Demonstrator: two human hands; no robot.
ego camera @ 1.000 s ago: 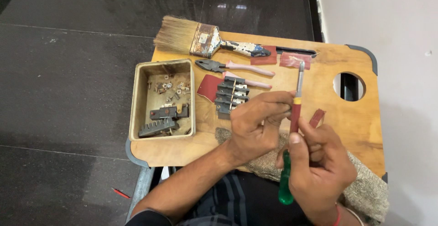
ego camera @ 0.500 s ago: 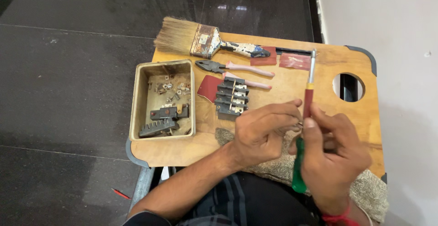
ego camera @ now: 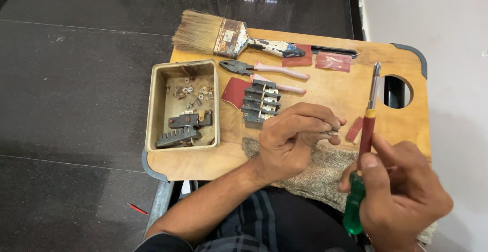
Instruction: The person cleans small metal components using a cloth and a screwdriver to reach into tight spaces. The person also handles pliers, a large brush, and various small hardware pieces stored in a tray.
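Right hand (ego camera: 401, 191) with screwdriver (ego camera: 365, 145) shifted right; left hand (ego camera: 290, 135) pinches indistinct part.

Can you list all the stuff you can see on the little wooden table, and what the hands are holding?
wooden table: 1, light brown, over the lap
paintbrush: 1, pale bristles, far edge
pliers: 1, pink handles, below the paintbrush
sandpaper pieces: several, red, spread around the tools
black switch block: 1, middle of the table
metal tray: 1, beige, left side, holding small screws and black parts
cloth: 1, grey-brown, near edge
left hand: pinches a small metal part
right hand: holds a screwdriver, red and green handle, tip up
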